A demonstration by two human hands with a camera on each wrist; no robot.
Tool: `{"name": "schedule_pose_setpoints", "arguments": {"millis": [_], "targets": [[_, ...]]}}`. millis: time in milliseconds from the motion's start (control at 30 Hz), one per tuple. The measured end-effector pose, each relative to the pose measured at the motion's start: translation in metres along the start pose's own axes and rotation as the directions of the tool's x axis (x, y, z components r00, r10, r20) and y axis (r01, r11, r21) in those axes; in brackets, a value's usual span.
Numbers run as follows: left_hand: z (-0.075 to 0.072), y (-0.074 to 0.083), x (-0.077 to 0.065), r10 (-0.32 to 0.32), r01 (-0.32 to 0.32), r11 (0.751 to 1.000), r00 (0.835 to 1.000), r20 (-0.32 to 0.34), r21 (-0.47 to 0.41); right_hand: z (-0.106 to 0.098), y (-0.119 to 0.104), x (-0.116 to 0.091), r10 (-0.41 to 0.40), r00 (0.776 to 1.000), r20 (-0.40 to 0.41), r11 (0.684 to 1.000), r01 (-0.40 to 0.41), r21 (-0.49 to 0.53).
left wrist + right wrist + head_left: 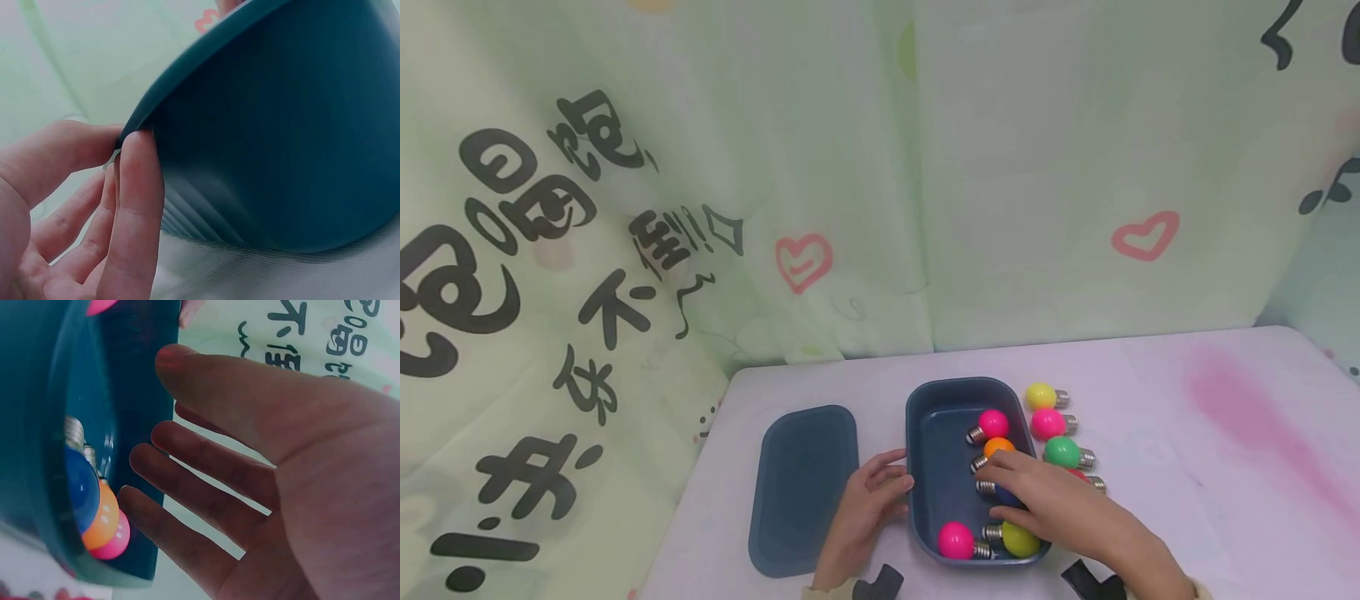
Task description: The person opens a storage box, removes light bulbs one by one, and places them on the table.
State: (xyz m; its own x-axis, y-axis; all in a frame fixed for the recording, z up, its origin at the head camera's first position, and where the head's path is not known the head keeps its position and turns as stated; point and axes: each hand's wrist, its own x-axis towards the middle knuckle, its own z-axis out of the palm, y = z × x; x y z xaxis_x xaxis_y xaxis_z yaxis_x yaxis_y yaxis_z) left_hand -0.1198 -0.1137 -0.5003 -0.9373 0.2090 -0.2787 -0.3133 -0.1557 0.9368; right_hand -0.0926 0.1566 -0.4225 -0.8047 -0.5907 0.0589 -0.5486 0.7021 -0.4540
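Observation:
A dark blue plastic bin (942,479) stands on the table with light bulbs inside. My left hand (872,500) pinches its left rim between thumb and fingers. Over the bin's right side, my right hand (1037,492) hovers, fingers extended and apart, holding nothing. Right below it lies a blue bulb (82,490), partly hidden in the head view. Beyond that are an orange bulb (997,448) and a pink bulb (993,423), lined up along the right wall. At the near end lie another pink bulb (955,540) and a yellow-green bulb (1021,542).
Outside the bin on the right, a yellow bulb (1041,396), a pink bulb (1047,424), a green bulb (1062,452) and a partly covered red bulb (1078,474) form a row. A flat dark blue lid (801,492) lies left of the bin. A printed curtain (865,167) hangs behind.

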Motion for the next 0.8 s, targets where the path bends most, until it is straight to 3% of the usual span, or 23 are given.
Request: {"name": "schedule_pose_setpoints", "arguments": {"millis": [300, 800], "targets": [[0.000, 0.000, 0.000, -0.004, 0.004, 1.000, 1.000, -0.007, 0.012, 0.008, -0.008, 0.007, 0.010, 0.998, 0.070, 0.999, -0.012, 0.030], [-0.001, -0.001, 0.001, 0.009, -0.009, 1.000, 1.000, 0.007, 0.005, 0.023, -0.013, 0.021, -0.040, 0.988, 0.147, 0.997, 0.031, 0.066]]}}
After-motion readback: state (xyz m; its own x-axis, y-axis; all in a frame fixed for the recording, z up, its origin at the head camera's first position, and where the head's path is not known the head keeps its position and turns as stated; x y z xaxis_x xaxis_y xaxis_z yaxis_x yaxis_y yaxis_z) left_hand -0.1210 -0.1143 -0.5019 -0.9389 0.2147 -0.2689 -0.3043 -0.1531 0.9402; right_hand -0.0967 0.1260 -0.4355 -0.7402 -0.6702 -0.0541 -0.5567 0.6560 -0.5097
